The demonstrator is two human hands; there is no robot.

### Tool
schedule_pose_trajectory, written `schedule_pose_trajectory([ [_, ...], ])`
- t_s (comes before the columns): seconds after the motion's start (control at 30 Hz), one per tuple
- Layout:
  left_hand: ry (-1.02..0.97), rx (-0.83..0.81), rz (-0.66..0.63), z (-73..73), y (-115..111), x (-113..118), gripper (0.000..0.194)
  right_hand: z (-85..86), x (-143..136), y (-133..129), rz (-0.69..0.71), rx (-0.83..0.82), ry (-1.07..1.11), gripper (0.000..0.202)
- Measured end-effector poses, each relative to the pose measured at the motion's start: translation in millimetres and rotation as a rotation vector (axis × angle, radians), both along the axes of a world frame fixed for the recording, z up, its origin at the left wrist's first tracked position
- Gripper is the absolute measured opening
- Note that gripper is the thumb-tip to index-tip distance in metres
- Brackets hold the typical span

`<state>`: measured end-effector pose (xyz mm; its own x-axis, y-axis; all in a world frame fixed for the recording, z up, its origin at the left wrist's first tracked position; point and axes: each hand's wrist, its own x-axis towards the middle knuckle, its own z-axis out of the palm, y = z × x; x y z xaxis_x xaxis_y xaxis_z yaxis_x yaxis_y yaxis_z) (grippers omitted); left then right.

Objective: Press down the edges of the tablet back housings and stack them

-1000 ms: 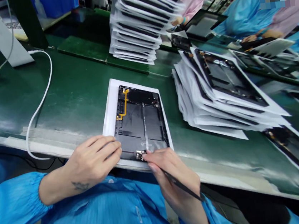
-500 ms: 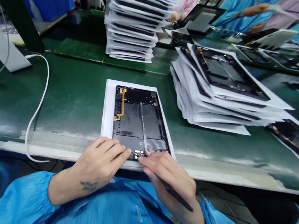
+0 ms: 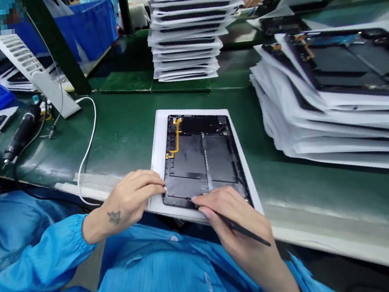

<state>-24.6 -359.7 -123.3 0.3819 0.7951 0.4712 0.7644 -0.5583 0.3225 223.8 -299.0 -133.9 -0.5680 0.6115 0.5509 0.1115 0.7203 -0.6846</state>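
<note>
An opened tablet housing (image 3: pixel 196 164), with black inner parts and a yellow flex cable (image 3: pixel 178 138) along its left side, lies on white paper sheets (image 3: pixel 155 136) at the bench's front edge. Its lower right corner is partly behind my right hand. My left hand (image 3: pixel 130 195) has its fingers drawn together, tips on the housing's lower left edge; the thumb is hidden. In my right hand (image 3: pixel 238 220) is a slim black tool that looks like tweezers (image 3: pixel 246 234), tip down at the housing's bottom strip. What lies under that tip cannot be made out.
Tall paper-layered stacks of housings stand behind (image 3: pixel 185 39) and at right (image 3: pixel 318 122). Left are a white cable (image 3: pixel 92 143), a white stand (image 3: pixel 49 87), an electric screwdriver (image 3: pixel 24 130) and a blue bin (image 3: pixel 93 31). Co-workers' arms show at the back.
The view has swung left. My left hand has moved from the bottom strip to the housing's left edge. The small circuit board seen between my hands no longer shows. My right hand keeps the black tool.
</note>
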Motion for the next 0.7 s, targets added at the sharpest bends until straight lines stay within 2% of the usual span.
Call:
schedule_pose_trajectory([
  [0.1,0.145,0.093,-0.015,0.7,-2.1,0.7,0.031,-3.3,2.1,-0.2,0.022,0.001,-0.009,0.021],
  [0.2,0.308,0.18,-0.053,-1.1,-4.2,1.5,0.024,-4.0,5.0,-1.5,-0.039,0.001,0.034,0.023],
  [0.27,0.302,0.144,-0.085,-2.0,-5.0,0.6,0.024,-3.5,6.1,-1.9,-0.094,0.009,0.095,0.023],
  [0.33,0.131,-0.015,-0.043,-0.4,-3.3,-1.9,0.032,-3.1,6.4,-1.8,-0.126,-0.005,0.147,0.023],
  [0.37,-0.012,-0.127,0.019,2.0,-0.6,-3.6,0.035,-3.1,6.2,-1.5,-0.133,-0.028,0.166,0.022],
  [0.47,-0.574,-0.546,0.254,16.6,16.0,-6.5,0.045,-3.6,4.6,0.1,-0.132,-0.094,0.209,0.017],
  [0.53,-0.909,-0.798,0.386,29.7,30.9,-3.1,0.066,-4.0,3.5,1.7,-0.134,-0.097,0.235,0.016],
  [0.6,-1.083,-0.927,0.494,39.9,44.4,4.9,0.085,-4.4,3.1,2.9,-0.147,-0.094,0.256,0.018],
  [0.67,-1.148,-0.94,0.557,43.9,54.2,14.7,0.098,-5.7,2.8,3.2,-0.158,-0.097,0.281,0.019],
  [0.7,-1.163,-0.941,0.548,43.2,57.6,19.2,0.1,-6.7,2.4,3.1,-0.161,-0.103,0.294,0.02],
])
